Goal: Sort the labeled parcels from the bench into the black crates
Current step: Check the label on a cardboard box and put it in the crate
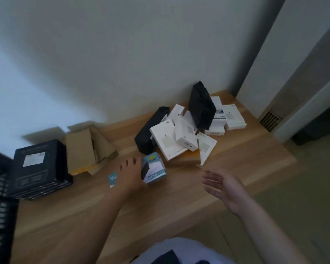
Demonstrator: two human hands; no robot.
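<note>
Gripping a teal box just before the white pile, the left hand curls its fingers round it; the right hand hovers nearby, fingers loosely spread. Most parcels remain on the bench, so sorting into the black crate, far left of the pile, looks barely begun

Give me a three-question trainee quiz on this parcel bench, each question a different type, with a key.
1. True or false: the left hand grips the blue box.
2. Which item lies nearest the black crate?
A. the black box with a white label
B. the pile of white boxes
C. the open cardboard box
3. Fill in: the right hand hovers open and holds ____.

Key: 1 true; 2 A; 3 nothing.
</note>
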